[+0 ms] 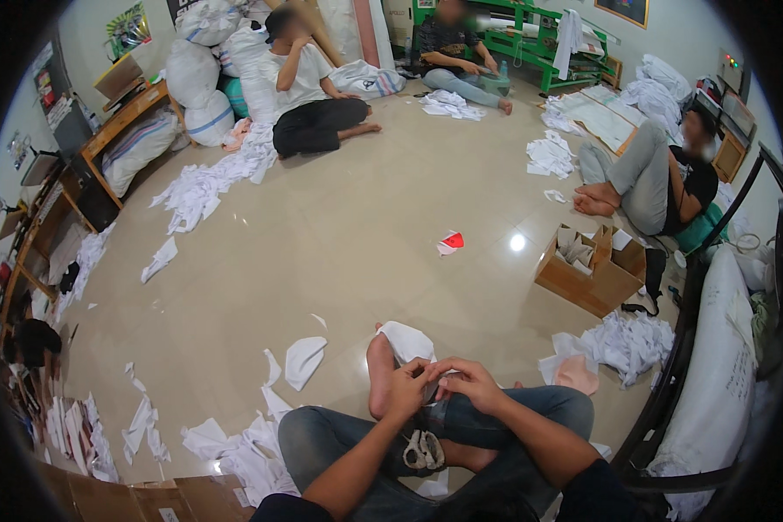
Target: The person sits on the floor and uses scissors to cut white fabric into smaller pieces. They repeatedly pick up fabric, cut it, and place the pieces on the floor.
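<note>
My left hand [407,385] and my right hand [470,385] meet above my crossed legs, fingertips pinched close together; what they hold, if anything, is too small to make out. A white cloth piece [404,339] lies by my bare foot [379,370], just beyond my fingers and partly hidden by them. Below my hands, scissors with pale handles [424,450] rest in my lap.
Three people [317,122], [461,70], [644,174] sit around the tiled floor. An open cardboard box [592,291] stands right. White scrap piles [626,344] surround me, with a red piece [451,239] ahead. A long white sack [705,365] and dark rail line my right.
</note>
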The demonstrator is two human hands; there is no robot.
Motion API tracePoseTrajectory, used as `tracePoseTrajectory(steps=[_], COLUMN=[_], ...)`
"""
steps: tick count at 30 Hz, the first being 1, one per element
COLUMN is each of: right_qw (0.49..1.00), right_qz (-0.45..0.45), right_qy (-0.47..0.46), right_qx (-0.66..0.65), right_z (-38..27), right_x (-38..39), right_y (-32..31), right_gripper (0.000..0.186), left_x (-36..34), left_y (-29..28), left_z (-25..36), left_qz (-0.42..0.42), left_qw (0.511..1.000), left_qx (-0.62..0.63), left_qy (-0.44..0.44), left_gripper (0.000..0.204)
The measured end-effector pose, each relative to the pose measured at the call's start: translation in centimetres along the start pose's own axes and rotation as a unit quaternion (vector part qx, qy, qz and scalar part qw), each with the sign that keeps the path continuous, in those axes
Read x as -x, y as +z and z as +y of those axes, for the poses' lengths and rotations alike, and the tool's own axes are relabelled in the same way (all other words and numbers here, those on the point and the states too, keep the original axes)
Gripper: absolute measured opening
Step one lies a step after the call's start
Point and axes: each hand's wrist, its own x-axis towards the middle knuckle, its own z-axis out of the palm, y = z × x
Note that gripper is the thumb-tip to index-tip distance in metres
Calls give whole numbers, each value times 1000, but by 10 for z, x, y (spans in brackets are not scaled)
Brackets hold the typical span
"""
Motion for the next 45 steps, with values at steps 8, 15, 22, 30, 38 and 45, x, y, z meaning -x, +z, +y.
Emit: tracePoseTrajectory(steps=[8, 15, 22, 30, 38, 45], right_qw=[967, 962, 883, 838, 876, 915], right_qz=[-79, -11, 80, -5, 118, 282], right_qy=[-55, -75, -174, -25, -100, -112], right_qx=[236, 262, 428, 545, 457, 266], right_z=[-27, -33, -46, -12, -25, -22], right_x=[0, 4, 1, -3, -3, -8], right_y=[19, 19, 30, 6, 22, 17], right_gripper=[46, 77, 87, 40, 22, 15], left_x=[-5, -17, -15, -25, -25, -33], left_y=[2, -20, -34, -41, -56, -82], left_z=[29, 34, 41, 49, 59, 82], left_qz=[50, 79, -66, 66, -29, -12], left_qw=[998, 997, 983, 964, 993, 983], left_qx=[13, 5, 134, 258, 106, 181], left_qy=[-18, 4, -104, 0, 34, -35], left_gripper=[24, 20, 70, 45, 64, 66])
